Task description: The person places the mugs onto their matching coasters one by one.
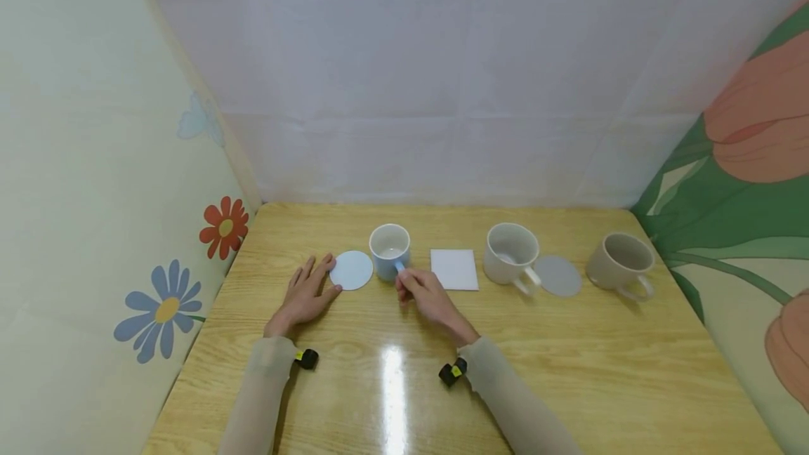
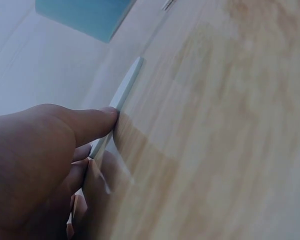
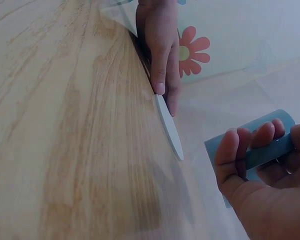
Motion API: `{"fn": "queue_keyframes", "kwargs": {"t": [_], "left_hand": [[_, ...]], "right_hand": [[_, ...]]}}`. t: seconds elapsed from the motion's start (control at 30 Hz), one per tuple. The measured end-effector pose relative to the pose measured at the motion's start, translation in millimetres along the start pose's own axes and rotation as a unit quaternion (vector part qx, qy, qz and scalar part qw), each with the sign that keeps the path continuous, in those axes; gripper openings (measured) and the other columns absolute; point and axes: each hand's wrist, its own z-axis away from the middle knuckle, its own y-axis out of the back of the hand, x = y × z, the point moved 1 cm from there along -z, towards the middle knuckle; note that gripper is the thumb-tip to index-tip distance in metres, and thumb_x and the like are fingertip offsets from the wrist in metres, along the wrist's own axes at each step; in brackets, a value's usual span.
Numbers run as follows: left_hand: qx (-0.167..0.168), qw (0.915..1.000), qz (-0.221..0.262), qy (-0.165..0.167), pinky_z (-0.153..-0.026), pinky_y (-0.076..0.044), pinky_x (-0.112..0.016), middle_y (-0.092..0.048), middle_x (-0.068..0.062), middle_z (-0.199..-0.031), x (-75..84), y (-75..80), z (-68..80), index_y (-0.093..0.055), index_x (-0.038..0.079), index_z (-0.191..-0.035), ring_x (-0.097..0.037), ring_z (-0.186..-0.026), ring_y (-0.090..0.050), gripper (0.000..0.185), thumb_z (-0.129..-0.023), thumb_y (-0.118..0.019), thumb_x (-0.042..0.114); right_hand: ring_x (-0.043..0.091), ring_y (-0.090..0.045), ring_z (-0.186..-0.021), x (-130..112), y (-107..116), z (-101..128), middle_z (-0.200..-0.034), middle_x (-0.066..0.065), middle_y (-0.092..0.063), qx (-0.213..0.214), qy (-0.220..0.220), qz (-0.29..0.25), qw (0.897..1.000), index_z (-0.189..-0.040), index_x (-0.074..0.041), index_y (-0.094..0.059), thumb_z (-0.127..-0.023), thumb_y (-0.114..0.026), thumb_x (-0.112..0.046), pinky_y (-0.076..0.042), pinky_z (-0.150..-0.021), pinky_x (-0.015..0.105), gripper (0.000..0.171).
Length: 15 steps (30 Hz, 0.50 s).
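The right hand [image 1: 422, 291] grips the handle of the blue mug [image 1: 390, 251], which stands on the counter [image 1: 569, 364] just left of centre in the head view; the right wrist view shows the fingers [image 3: 240, 150] curled round that handle. The left hand [image 1: 307, 293] lies flat with fingers straight, its thumb and fingertips touching the edge of the round blue coaster [image 1: 351, 270] just left of the mug.

The grip on the handle looks light, so the mug could swing or tip if lifted fast, and its base could catch the rim of the coaster and push it aside. The coaster is thin and the counter is glossy, so it may slide away under the left fingers [image 2: 90, 122] if they press unevenly.

Counted in the head view: three mugs, namely the blue one, a white mug [image 1: 510, 253] right of centre and a beige mug [image 1: 621, 263] further right. Three coasters: the round blue one, a square white coaster [image 1: 454, 269] at centre and a round grey coaster [image 1: 558, 276] between the white and beige mugs. Two hands.
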Motion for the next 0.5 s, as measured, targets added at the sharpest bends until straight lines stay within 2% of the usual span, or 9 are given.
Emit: {"fn": "queue_keyframes", "kwargs": {"t": [0.13,0.33,0.5], "left_hand": [[-0.002,1.0,-0.003,0.004,-0.13,-0.003,-0.069,-0.027,-0.019,-0.175,0.4,0.6,-0.4,-0.039,0.002,-0.164,-0.049,-0.164,-0.009,0.068,-0.107,-0.064,0.029],[-0.012,0.9997,-0.017,0.014,-0.131,-0.002,-0.067,-0.025,-0.017,-0.177,0.2,1.2,-1.8,-0.036,0.004,-0.165,-0.047,-0.165,-0.007,0.069,-0.108,-0.063,0.03],[-0.016,0.9995,-0.021,0.02,-0.132,-0.001,-0.067,-0.024,-0.015,-0.177,-0.5,0.7,-1.3,-0.035,0.005,-0.166,-0.046,-0.165,-0.006,0.069,-0.108,-0.062,0.031]], "right_hand": [[0.016,-0.06,-0.078,-4.0,1.2,-3.1,-0.09,0.029,-0.063,0.001,0.006,0.005,1.0,-0.102,0.022,-0.058,-0.115,-0.042,-0.012,-0.063,-0.075,0.042,0.04],[0.012,-0.06,-0.075,-8.2,2.6,-6.6,-0.085,0.018,-0.064,0.004,0.005,0.012,1.0,-0.102,0.023,-0.058,-0.115,-0.043,-0.012,-0.062,-0.073,0.038,0.04],[0.013,-0.061,-0.076,-10.3,2.6,-7.6,-0.086,0.017,-0.065,-0.001,0.002,0.006,1.0,-0.1,0.018,-0.06,-0.116,-0.043,-0.012,-0.063,-0.074,0.041,0.038]]}}
